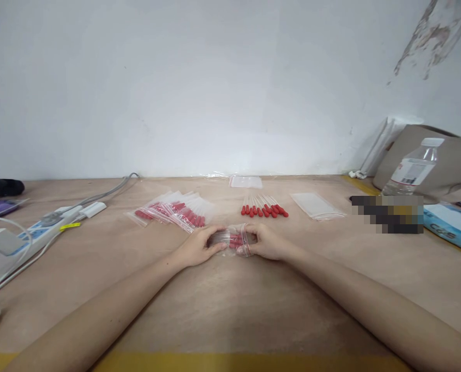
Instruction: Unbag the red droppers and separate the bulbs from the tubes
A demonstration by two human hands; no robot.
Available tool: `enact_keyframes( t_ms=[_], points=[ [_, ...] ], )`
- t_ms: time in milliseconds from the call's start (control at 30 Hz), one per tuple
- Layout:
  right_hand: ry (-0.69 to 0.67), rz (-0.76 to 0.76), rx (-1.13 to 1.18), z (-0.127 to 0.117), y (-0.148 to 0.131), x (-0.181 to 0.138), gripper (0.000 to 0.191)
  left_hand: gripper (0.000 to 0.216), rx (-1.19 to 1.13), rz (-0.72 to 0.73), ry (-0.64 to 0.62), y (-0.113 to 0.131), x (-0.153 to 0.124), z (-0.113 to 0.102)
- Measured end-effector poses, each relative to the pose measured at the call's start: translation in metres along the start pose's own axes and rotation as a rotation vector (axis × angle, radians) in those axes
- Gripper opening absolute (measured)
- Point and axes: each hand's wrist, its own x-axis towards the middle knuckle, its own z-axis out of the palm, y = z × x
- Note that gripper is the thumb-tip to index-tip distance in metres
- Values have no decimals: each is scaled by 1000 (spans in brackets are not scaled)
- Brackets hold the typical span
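Between my two hands is a clear zip bag (226, 252) with several red-bulbed glass droppers (235, 241) lying sideways inside. My left hand (205, 244) is closed on the bag's left end, thumb in front and fingers behind. At the right end, by the red-lined opening, my right hand (263, 242) pinches the plastic. Just beyond, loose droppers (264, 208) lie in a row, red bulbs toward me. Filled zip bags (176, 209) overlap in a pile to the left. A stack of flat zip bags (316, 205) lies to the right.
Another flat bag (246, 182) lies near the wall. On the left are a power strip (32, 235) and cables. Over on the right stand a plastic bottle (414, 168) and a grey-brown bag (393, 150), with a blue packet (449, 227) and a blurred-out item nearby.
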Motion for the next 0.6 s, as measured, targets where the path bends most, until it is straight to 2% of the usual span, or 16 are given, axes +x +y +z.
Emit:
enact_keyframes(
  t_ms=[67,167,300,433,600],
  points=[
    [-38,71,-37,-1,-3,0,32,42,7,-3,0,1,0,1],
    [-70,137,-75,-1,-2,0,22,40,16,-4,-7,0,0,2],
    [-13,142,-38,2,4,0,15,40,18,1,-8,-1,-1,3],
    [14,142,192,4,7,0,19,42,27,-21,-12,-2,-2,2],
    [72,363,532,-3,7,-2,30,42,38,-28,-19,-1,-2,1]
  ],
)
